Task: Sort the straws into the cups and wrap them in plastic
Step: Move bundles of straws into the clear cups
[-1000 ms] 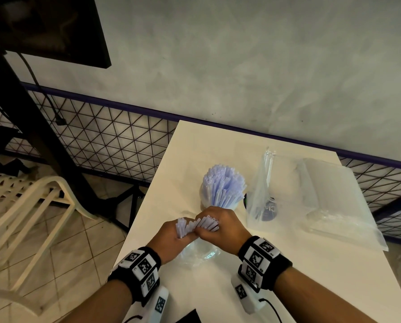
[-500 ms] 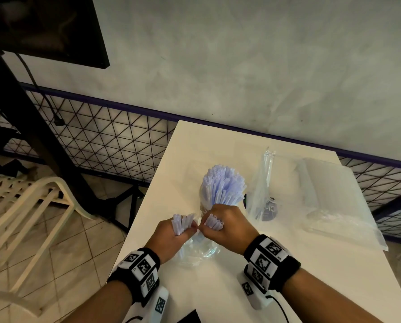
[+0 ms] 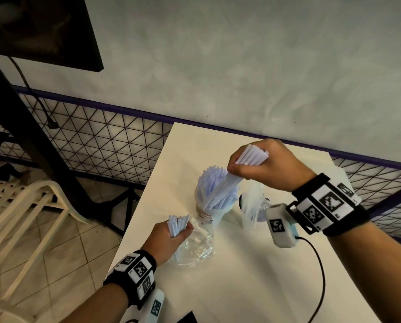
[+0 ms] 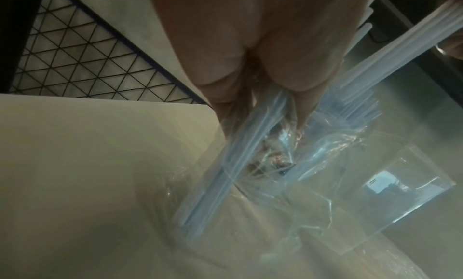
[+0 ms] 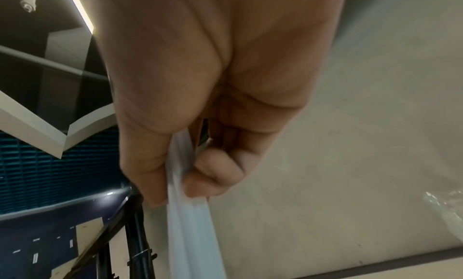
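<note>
My left hand [image 3: 169, 238] grips a small bundle of white straws [image 3: 177, 223] that stand in a crumpled clear plastic bag [image 3: 194, 248] on the white table [image 3: 241, 276]; the left wrist view shows these straws [image 4: 225, 174] reaching down inside the plastic [image 4: 300, 194]. My right hand [image 3: 262, 166] is raised and grips a second bundle of straws [image 3: 250, 156], whose lower ends slant down into a cup [image 3: 206, 210] packed with straws [image 3: 213, 183]. In the right wrist view the fingers [image 5: 213, 176] are curled round that bundle [image 5: 190, 223].
A clear plastic bag [image 3: 253, 206] stands upright just right of the cup. A cable [image 3: 318, 276] trails from my right wrist across the table. A cream plastic chair [image 3: 27, 206] and a mesh fence [image 3: 101, 141] lie to the left, and a grey wall [image 3: 241, 66] rises behind.
The hands held straws side by side over the bag. Now my right hand has lifted up and back with its own bundle above the full cup, while the left stays at the bag.
</note>
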Demonstrator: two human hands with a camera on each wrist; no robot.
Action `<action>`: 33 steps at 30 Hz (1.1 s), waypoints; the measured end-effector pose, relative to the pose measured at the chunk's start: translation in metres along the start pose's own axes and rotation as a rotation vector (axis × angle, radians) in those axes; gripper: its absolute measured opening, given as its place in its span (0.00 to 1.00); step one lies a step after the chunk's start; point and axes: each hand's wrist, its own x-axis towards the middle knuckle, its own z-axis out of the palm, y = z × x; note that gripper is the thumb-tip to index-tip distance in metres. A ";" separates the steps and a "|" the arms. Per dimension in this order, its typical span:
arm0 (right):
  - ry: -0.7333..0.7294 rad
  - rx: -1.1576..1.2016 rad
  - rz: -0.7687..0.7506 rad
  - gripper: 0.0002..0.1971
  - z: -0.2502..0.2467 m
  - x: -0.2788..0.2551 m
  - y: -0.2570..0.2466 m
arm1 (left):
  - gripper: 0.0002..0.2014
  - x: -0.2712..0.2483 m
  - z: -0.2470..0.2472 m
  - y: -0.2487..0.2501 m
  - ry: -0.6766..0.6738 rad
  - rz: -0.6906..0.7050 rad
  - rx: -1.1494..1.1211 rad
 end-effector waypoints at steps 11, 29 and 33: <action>-0.103 -0.138 0.059 0.03 0.020 0.029 0.022 | 0.13 -0.002 0.001 0.000 -0.004 -0.038 -0.026; -0.012 -0.408 -0.302 0.27 0.096 0.002 0.050 | 0.12 -0.006 0.001 0.004 0.015 -0.039 0.010; 0.029 -0.360 -0.243 0.28 0.107 -0.002 0.060 | 0.11 -0.007 0.002 0.002 0.021 -0.053 -0.006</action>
